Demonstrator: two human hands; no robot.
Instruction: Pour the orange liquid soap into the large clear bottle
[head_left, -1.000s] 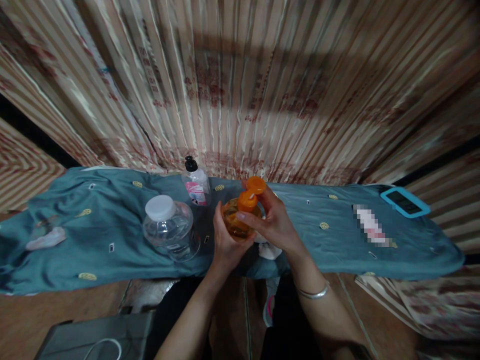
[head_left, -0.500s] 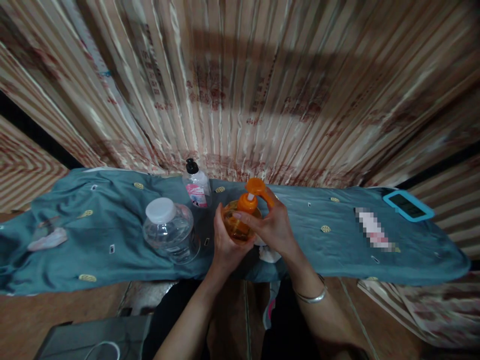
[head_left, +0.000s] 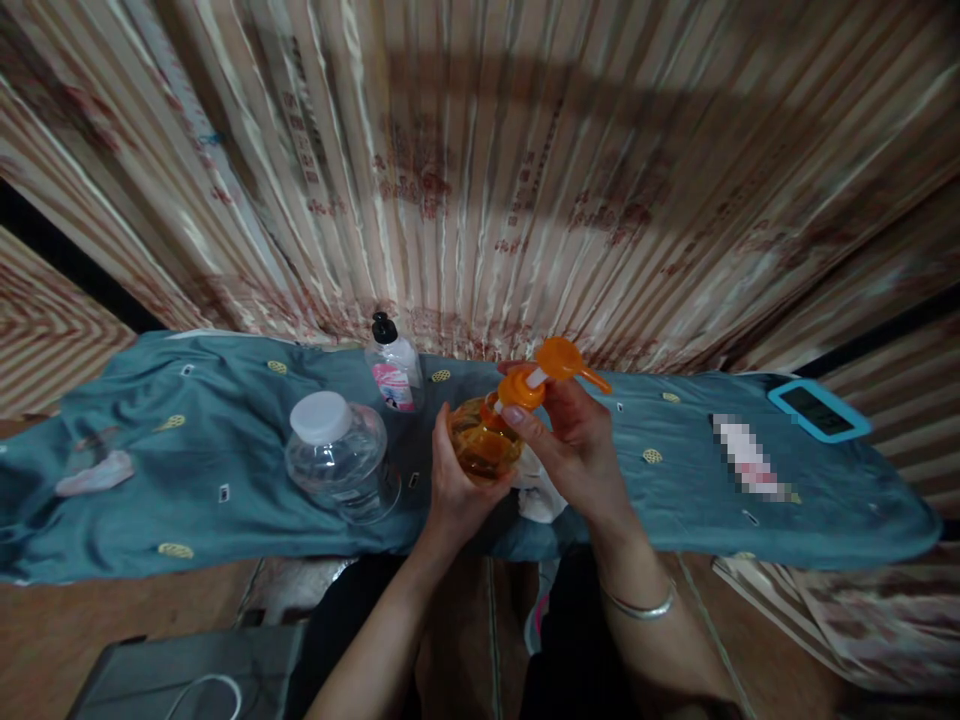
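Left hand [head_left: 450,490] gripped the amber bottle [head_left: 480,450] above the teal-clothed bench [head_left: 225,500]. Right hand [head_left: 577,450] pinched its orange pump top [head_left: 525,385], tilted off the neck, nozzle pointing right. Clear jar [head_left: 337,460] stood near.

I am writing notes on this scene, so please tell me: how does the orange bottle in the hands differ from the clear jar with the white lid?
The orange bottle is amber-tinted with an orange pump top; the clear jar is colourless with a flat white lid. The orange bottle is held by the left hand, while the right hand grips its pump, lifted and tilted; the clear jar stands untouched on the teal cloth. The clear jar looks wider. Both are see-through.
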